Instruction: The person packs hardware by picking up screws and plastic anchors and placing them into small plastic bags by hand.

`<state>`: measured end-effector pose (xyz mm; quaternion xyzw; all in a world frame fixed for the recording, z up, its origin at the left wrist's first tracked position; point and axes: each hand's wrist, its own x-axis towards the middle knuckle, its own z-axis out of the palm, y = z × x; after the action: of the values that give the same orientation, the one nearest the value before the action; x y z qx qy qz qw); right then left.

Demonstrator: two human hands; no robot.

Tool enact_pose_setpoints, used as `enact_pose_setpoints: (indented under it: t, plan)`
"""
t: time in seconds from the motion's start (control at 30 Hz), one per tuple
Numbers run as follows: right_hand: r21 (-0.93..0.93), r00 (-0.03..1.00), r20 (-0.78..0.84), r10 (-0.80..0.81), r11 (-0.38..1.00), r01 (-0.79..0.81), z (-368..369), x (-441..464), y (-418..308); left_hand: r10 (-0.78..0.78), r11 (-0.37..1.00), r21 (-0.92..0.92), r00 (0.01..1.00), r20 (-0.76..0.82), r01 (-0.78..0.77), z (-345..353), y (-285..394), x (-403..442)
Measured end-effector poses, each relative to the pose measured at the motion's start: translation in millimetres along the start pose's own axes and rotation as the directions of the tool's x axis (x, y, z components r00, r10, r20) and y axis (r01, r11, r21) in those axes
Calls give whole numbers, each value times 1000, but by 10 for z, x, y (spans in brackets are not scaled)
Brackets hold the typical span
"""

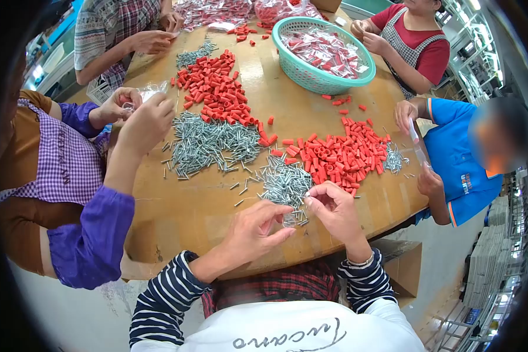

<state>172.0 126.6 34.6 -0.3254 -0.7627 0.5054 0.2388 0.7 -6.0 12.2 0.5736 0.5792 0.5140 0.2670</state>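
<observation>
My left hand [249, 232] is over the table's near side, its fingers curved around a small piece of clear plastic [289, 220] that looks like a bag. To its right, my right hand [336, 214] is closed in a pinch; whatever its fingertips hold is too small to make out. Both hands are at the near edge of a pile of small silver screws [283, 180]. Just beyond and to the right lies a heap of hollow red plastic caps [337, 154], touching the screws.
A larger screw pile [208, 144] and more red caps [214, 88] lie left of centre. A turquoise basket [311, 80] holds filled bags. Co-workers' hands [146, 120] are busy at left, right and far sides. A cardboard box [402, 267] stands below the table edge.
</observation>
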Motion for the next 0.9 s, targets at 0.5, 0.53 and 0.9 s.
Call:
enact_pose_setpoints:
  t: [0.5, 0.53, 0.9]
  plan:
    - [626, 977, 198, 77, 757, -187, 174, -156, -124, -85, 996, -39, 996, 20, 86, 14, 3, -6]
    - [612, 978, 198, 64, 772, -175, 186, -158, -140, -94, 994, -57, 995, 19, 95, 18, 1, -6]
    - [218, 993, 100, -66, 975, 43, 269, -218, -142, -74, 997, -25, 997, 2, 74, -5, 38, 23]
